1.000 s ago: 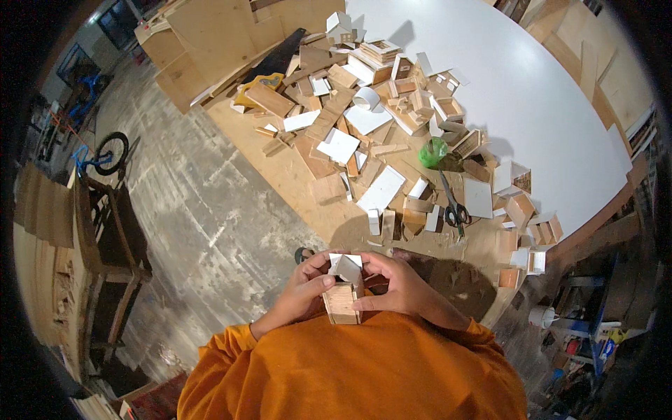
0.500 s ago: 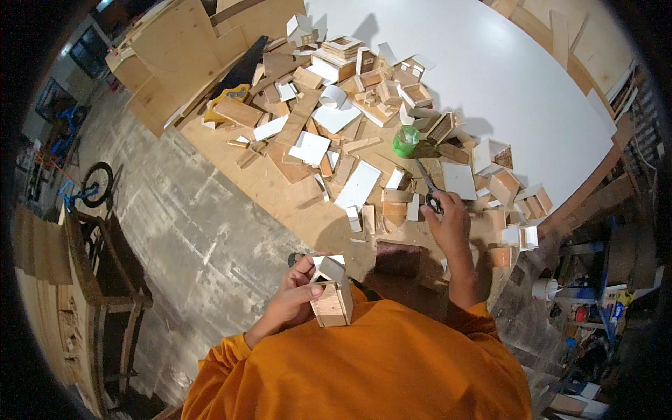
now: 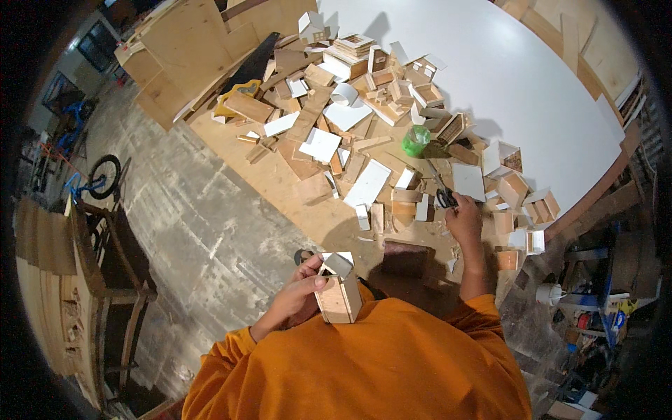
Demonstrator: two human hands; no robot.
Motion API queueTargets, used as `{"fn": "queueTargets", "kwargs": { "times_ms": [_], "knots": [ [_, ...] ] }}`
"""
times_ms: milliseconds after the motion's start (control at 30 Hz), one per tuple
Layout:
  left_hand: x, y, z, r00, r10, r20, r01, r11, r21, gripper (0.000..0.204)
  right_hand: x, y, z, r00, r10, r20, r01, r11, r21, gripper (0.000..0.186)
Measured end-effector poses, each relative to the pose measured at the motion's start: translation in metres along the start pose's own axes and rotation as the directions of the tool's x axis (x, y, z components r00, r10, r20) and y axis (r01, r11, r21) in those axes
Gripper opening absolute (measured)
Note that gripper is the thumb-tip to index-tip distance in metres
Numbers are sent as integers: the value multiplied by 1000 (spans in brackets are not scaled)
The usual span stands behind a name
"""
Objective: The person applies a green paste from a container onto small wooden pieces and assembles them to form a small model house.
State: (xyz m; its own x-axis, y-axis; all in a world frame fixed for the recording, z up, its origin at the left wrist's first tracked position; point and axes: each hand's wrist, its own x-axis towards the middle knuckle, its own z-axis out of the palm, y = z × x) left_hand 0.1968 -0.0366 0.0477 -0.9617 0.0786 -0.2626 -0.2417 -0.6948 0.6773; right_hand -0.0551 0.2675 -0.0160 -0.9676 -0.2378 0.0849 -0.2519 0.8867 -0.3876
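Observation:
My left hand is closed around a small wooden model house, held upright in front of my chest. Its walls are bare wood; a grey piece and a white edge show at its top. On the right, my right hand is over the tabletop, thumb and fingers a little apart, with nothing visible between them. Its fingertips are right beside the black handles of a pair of scissors, perhaps touching them. The scissors lie with their blades pointing away, toward a green translucent container.
Wood offcuts and small open boxes crowd the worktable. A white roll and a yellow-handled handsaw lie among them. A large white panel spans the far right. A wooden rack stands left, near a blue bicycle.
My right hand has drawn back slightly from the scissors, which stay in place on the table. My left hand keeps the model house in nearly the same spot. The whole view has shifted a little.

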Motion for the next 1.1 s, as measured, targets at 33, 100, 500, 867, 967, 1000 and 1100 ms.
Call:
{"fn": "queueTargets", "kwargs": {
  "times_ms": [33,100,500,867,967,1000,1100],
  "knots": [
    [0,-1,0,1000,-7,-13,7,1000,-16,63,3,1,-1,1000,5,2,-5,1000,26,44],
    [-2,-3,0,999,-23,-38,22,999,-48,63,7,-2,-1,1000,-3,7,2,999,36,42],
    [-9,-2,-9,999,-35,7,36,999,-20,66,29,-18,-4,995,12,100,-11,1000,-15,35],
    [-17,2,2,999,38,22,-38,999,-19,68,-52,-73,-77,854,-139,502,-267,711,650,23],
    [-15,5,2,1000,-8,20,9,999,-39,68,-73,-67,-53,853,-124,507,-312,657,686,24],
    [-14,5,4,999,-31,12,31,998,-45,68,-75,-62,-39,892,-68,447,-277,699,660,24],
    [-10,1,8,1000,-11,2,11,998,-69,68,-76,-53,-5,977,-188,100,106,838,536,26]
  ]
}}
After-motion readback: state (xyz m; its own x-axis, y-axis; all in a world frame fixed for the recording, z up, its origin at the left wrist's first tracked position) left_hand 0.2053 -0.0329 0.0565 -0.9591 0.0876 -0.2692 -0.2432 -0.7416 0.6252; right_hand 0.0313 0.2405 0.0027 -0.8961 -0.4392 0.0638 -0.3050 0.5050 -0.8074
